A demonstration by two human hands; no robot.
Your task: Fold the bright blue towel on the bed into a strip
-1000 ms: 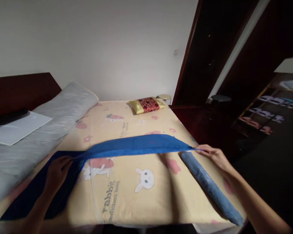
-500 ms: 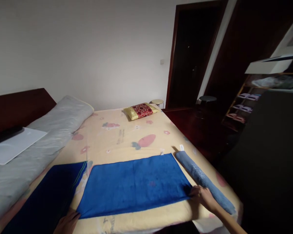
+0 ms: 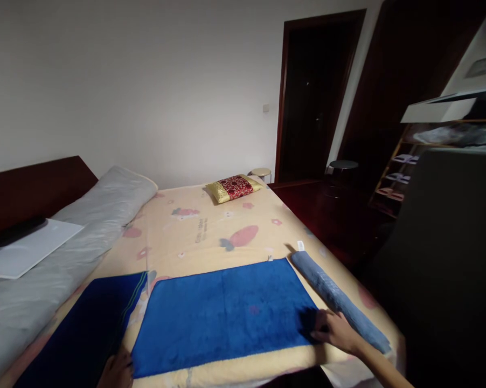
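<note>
Red/gold cushion (image 3: 234, 188) at far end of bed, center frame. Grey bolster pillow (image 3: 105, 196) along left side, w/ white flat board (image 3: 27, 249) & dark strip on it at far left. Dark wood headboard (image 3: 33, 188) behind. Navy towel (image 3: 85, 328) lower left; rolled grey-blue towel (image 3: 340, 299) lower right on the bed sheet (image 3: 210, 237), yellow w/ cartoon print. Round stool (image 3: 261, 172) by dark door (image 3: 311, 97), upper right. Shoe rack (image 3: 396, 186) far right.

I'm keeping my right hand (image 3: 337, 333) low and flat, fingers pointing left, forearm running off the bottom edge. My left hand (image 3: 117, 371) is sitting half out of view, knuckles up.
</note>
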